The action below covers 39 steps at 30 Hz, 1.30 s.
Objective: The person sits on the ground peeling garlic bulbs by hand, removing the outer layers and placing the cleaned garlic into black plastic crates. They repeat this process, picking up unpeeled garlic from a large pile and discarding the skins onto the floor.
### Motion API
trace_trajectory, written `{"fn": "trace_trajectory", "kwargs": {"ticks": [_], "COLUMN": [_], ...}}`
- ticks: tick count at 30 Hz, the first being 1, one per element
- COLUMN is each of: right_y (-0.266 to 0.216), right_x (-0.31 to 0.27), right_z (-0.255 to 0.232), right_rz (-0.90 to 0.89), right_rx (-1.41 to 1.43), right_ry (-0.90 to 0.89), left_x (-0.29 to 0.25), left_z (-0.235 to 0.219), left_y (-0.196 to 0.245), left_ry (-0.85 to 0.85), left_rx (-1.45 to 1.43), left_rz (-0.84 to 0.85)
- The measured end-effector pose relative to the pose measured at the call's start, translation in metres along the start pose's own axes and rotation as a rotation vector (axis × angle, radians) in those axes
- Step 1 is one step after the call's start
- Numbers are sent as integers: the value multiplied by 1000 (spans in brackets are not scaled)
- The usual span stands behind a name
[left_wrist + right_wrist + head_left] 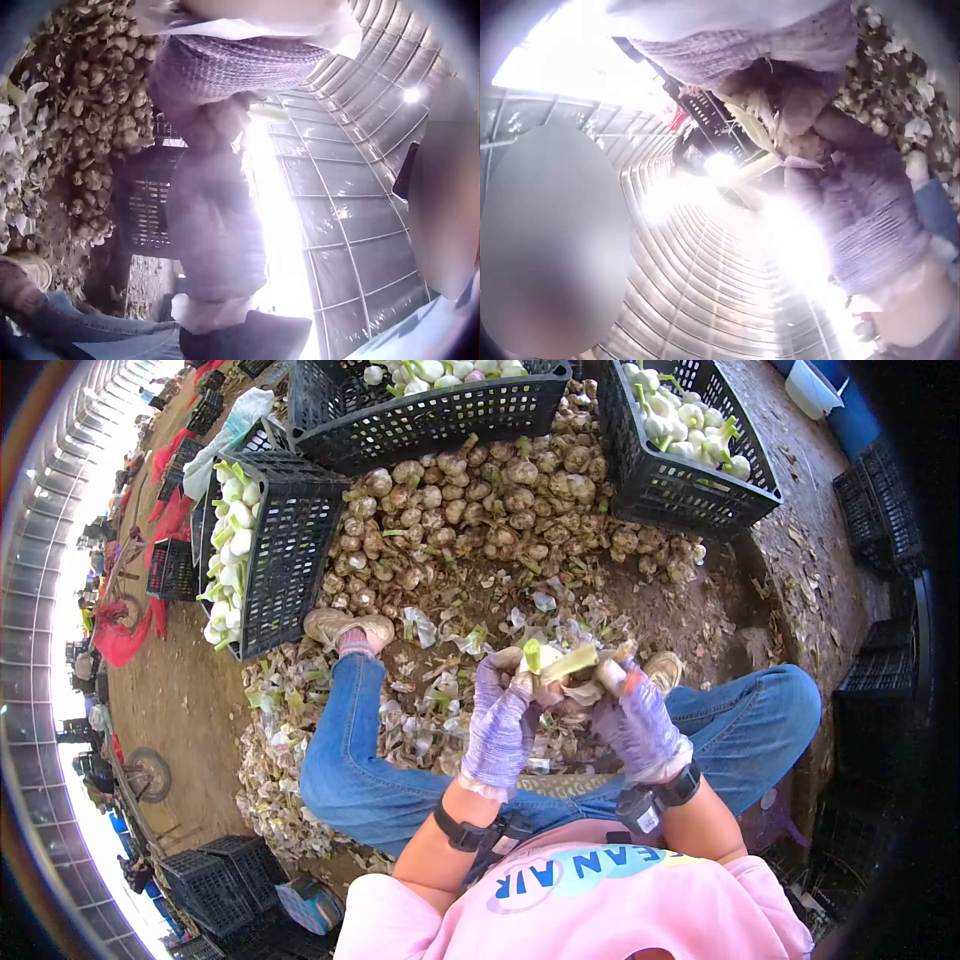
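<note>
In the head view both hands meet over the lap at a garlic bulb (570, 695) with a thick pale stem (570, 663) and loose papery skin. My left hand (497, 725), in a purple knitted glove, grips the bulb from the left, and a green cut stem end (532, 654) shows by its fingertips. My right hand (640, 725), gloved alike, has its fingers curled at the bulb's other side; a small orange-red patch shows on a finger. In the right wrist view peeled skin (751, 127) hangs off beside the fingers. The gloves hide much of the bulb.
A heap of unpeeled garlic (470, 510) lies ahead, with peelings (430, 710) around the feet. Black crates of cleaned white garlic stand at the left (290, 550), the back (440, 425) and the right (690, 490). More stacked crates (225, 885) are behind on the left.
</note>
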State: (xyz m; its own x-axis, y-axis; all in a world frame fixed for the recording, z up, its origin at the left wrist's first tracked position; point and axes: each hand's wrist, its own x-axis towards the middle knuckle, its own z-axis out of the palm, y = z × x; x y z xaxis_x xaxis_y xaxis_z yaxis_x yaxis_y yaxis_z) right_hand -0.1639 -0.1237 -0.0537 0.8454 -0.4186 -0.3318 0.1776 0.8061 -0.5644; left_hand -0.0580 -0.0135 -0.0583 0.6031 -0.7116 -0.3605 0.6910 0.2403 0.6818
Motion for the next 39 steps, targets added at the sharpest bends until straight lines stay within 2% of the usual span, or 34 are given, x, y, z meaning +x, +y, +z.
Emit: {"fn": "trace_trajectory", "kwargs": {"ticks": [1,3,4,5,7,8,9,11,12,13,14,15,16,17,20,22,23,24,25,27,29,30,31,33,34,35,37,38,39], "right_y": [1,7,7,11,22,22,23,21,11,3,-5,-12,-18,-17,-14,-10,-7,-1,4,4,-11,-13,-13,-23,-35,-33,-26,-35,-34], "right_x": [-3,-9,-8,-7,-5,-5,-5,-6,-7,-7,-7,-7,-7,-7,-9,-11,-11,-10,-12,-12,-10,1,1,7,1,-3,-15,-20,-21], "right_z": [5,16,16,13,7,10,11,14,14,12,10,9,10,11,13,11,6,-4,-9,1,14,-6,-17,-18,-9,-4,2,13,16], "right_rz": [2,-289,-359,-360,-758,-806,-805,-418,-259,-257,-182,-107,-32,-32,-86,-53,-54,-161,-262,-325,-168,-120,-195,-326,-302,-303,-265,-110,-107], "right_rx": [1,-544,-733,-734,-1249,-1214,-1211,-724,-473,-472,-403,-334,-223,-222,-248,-77,-77,-351,-625,-606,-12,80,273,197,-37,-37,-554,-539,-538], "right_ry": [-1,24,53,58,264,231,229,134,68,69,77,85,75,75,103,170,170,135,98,75,190,195,205,307,236,235,126,42,44], "left_x": [-1,-4,-7,-8,-11,-13,-14,-12,-11,-9,-4,-3,-2,-1,1,2,3,3,1,3,3,1,-1,-2,-3,-4,-6,-6,-6], "left_z": [2,2,8,12,14,18,19,13,10,8,5,1,-4,-7,-9,-9,-8,-8,-7,-4,-11,-12,-14,-11,-6,-3,-1,-2,-3], "left_y": [0,2,3,2,0,0,1,6,11,14,12,13,16,18,24,26,26,26,28,33,30,33,35,37,41,44,48,48,48], "left_ry": [33,26,40,52,68,81,97,90,48,7,-46,-45,-133,-221,-210,-193,-284,-375,-369,-124,-117,-213,-305,-331,-304,-277,-276,-271,-269], "left_rx": [11,60,173,285,359,432,506,494,402,310,163,163,124,84,123,147,243,338,338,454,388,308,227,224,264,303,368,434,433], "left_rz": [39,31,54,77,110,156,203,197,149,100,109,109,33,-45,-85,-123,-35,53,47,-84,-49,-69,-90,-39,7,54,63,73,70]}}
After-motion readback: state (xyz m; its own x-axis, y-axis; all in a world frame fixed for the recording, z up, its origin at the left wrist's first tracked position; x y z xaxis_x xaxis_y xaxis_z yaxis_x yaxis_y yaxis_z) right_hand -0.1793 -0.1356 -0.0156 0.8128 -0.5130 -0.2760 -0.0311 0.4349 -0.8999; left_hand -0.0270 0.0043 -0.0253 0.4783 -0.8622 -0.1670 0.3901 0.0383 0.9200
